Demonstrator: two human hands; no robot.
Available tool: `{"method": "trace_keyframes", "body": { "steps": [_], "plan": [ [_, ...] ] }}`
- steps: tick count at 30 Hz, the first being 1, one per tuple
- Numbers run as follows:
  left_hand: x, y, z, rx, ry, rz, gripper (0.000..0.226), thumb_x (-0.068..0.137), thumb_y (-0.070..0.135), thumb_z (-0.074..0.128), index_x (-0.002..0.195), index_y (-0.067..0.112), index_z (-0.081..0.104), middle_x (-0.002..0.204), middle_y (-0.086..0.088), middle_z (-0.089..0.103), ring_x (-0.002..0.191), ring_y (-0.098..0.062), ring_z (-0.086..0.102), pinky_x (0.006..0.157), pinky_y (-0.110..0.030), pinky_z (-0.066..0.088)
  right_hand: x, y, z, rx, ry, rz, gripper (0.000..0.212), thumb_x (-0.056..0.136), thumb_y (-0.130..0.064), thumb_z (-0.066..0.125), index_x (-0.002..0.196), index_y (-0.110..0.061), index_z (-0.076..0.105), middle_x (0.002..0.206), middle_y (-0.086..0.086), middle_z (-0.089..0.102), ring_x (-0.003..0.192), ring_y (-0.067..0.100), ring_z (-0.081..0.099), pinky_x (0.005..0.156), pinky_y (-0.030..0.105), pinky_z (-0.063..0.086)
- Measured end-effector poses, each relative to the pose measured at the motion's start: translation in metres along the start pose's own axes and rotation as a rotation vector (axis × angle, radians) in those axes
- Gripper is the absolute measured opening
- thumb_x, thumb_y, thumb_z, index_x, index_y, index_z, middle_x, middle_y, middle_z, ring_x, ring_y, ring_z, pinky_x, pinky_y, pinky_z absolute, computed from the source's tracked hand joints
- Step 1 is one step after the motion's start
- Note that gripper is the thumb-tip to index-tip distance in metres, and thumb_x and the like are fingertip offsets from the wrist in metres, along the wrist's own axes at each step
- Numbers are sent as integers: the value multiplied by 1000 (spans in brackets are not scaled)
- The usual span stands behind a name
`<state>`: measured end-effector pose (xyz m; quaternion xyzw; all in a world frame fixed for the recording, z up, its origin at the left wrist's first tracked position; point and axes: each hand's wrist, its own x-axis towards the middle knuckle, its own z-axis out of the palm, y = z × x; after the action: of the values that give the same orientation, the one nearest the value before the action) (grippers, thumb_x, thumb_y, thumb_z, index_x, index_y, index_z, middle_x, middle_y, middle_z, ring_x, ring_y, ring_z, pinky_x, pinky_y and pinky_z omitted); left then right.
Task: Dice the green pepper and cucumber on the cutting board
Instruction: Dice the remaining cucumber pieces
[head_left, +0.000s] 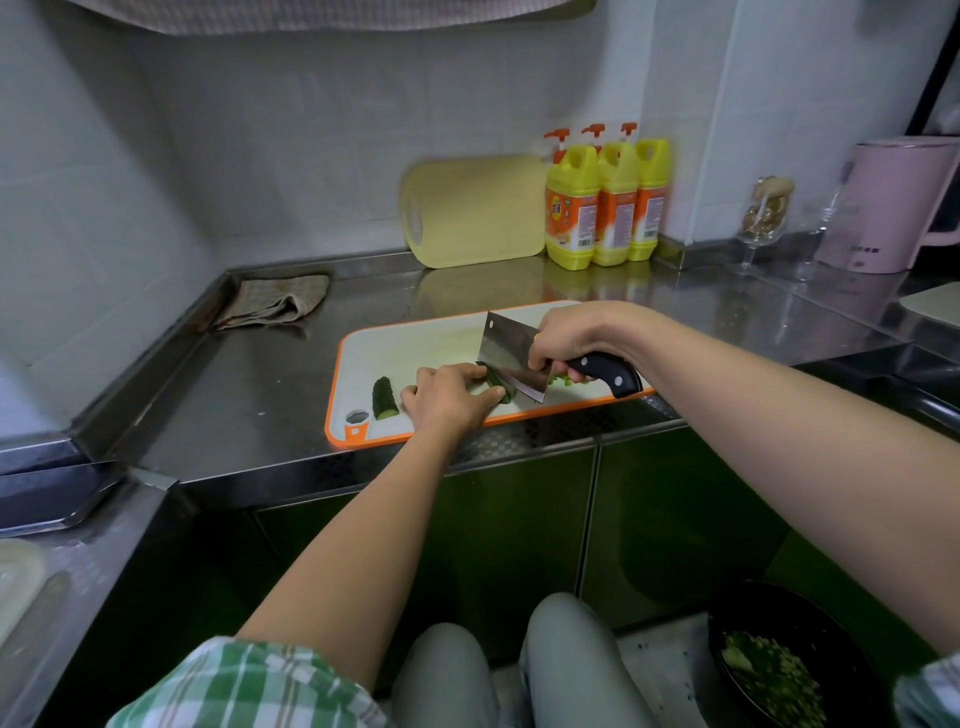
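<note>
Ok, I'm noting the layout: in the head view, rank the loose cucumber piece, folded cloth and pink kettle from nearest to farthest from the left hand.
1. The cucumber piece, on the cutting board just left of the left hand.
2. The folded cloth, back left, near the wall.
3. The pink kettle, far right.

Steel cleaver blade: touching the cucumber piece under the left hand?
Touching. Head view: the steel cleaver rests its edge on the dark green cucumber piece beside the fingertips of the left hand, no gap.
</note>
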<state>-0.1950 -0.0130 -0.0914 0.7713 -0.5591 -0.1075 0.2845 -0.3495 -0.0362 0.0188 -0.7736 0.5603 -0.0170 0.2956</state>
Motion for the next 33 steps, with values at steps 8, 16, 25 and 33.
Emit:
{"method": "trace_keyframes", "body": {
  "steps": [8, 16, 25, 33],
  "plan": [
    [3, -1, 1, -5, 0, 6, 46, 83, 55, 65, 125, 36, 62, 129, 0, 57, 127, -22, 37, 99, -41, 26, 4, -1, 7, -12, 14, 6, 8, 92, -9, 49, 88, -4, 53, 60, 7, 51, 38, 15, 44, 43, 22, 36],
    [1, -1, -2, -5, -5, 23, 41, 88, 48, 63, 127, 35, 61, 129, -1, 58, 130, -22, 33, 99, -41, 25, 11, 0, 22, -19, 66, -12, 14, 91, -5, 43, 93, -1, 57, 76, 16, 57, 49, 21, 50, 48, 24, 42],
    [-1, 2, -3, -16, 10, 28, 40, 88, 46, 64, 125, 32, 64, 125, 4, 63, 127, -21, 38, 99, -40, 29, 12, -1, 30, -5, 114, -13, 13, 89, -5, 43, 84, -2, 54, 68, 14, 58, 45, 20, 52, 45, 20, 42],
    [-1, 3, -3, -6, 16, 18, 39, 88, 47, 63, 124, 33, 64, 124, 1, 63, 126, -23, 40, 101, -41, 30, 11, -1, 40, 15, 140, -7, 13, 88, 2, 44, 78, 4, 53, 57, 17, 55, 39, 23, 49, 35, 16, 36]
  ]
}}
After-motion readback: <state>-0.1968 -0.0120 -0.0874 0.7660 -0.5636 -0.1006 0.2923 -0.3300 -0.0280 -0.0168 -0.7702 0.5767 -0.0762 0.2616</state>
